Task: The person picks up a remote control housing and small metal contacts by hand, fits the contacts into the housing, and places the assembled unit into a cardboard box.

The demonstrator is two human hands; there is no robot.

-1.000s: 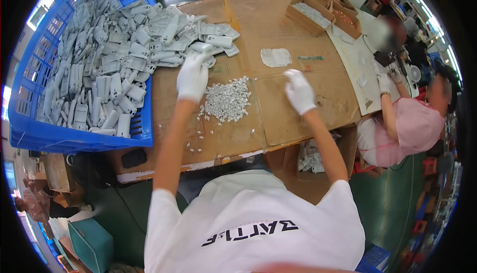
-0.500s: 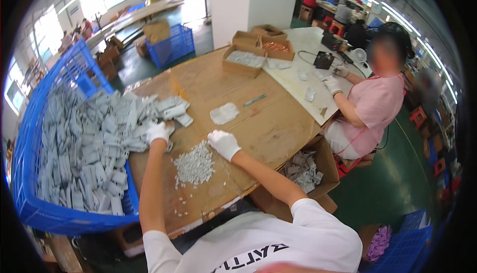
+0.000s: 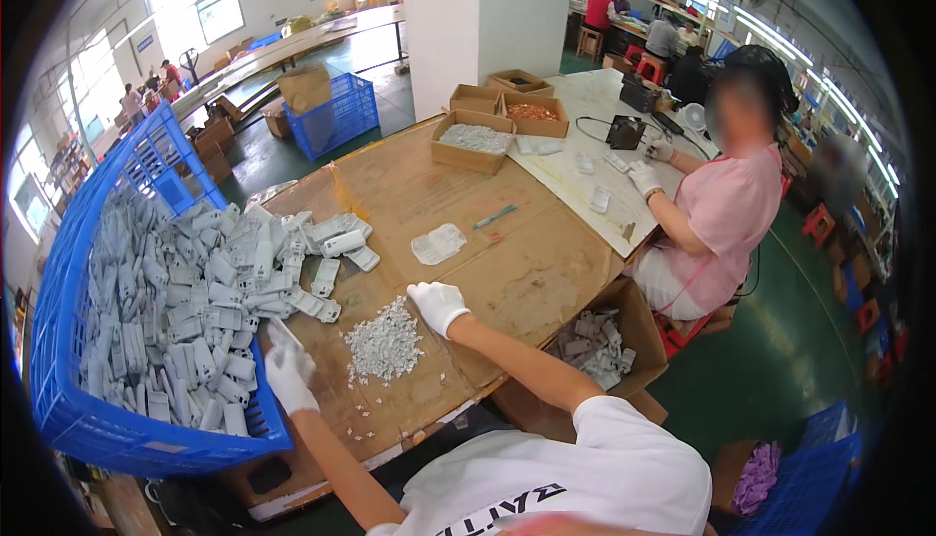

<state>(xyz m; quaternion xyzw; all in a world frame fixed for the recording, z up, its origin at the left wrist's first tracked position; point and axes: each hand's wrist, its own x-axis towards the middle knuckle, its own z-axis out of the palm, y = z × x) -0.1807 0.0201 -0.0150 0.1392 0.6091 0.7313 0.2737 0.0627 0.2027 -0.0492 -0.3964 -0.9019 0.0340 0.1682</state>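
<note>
My left hand (image 3: 292,380), in a white glove and somewhat smeared by motion, is at the front edge of the blue crate. It grips a light grey plastic casing (image 3: 282,335). Beside it the crate (image 3: 175,455) is heaped with similar casings (image 3: 210,278), some spilling onto the table. My gloved right hand (image 3: 439,308) rests just right of a pile of small pale grey parts (image 3: 384,343). Its fingers are curled together, and whatever may be in them is hidden.
Farther back lie a crumpled white cloth (image 3: 439,244) and a teal pen-like tool (image 3: 495,216). Cardboard boxes (image 3: 473,155) of small parts stand beyond. At right, a co-worker (image 3: 726,195) in pink handles parts; a carton of casings (image 3: 597,349) stands below the table edge.
My left hand has come back toward me from the loose casings to the crate's front edge, bringing a casing. My right hand has stayed beside the pile. The view has shifted slightly.
</note>
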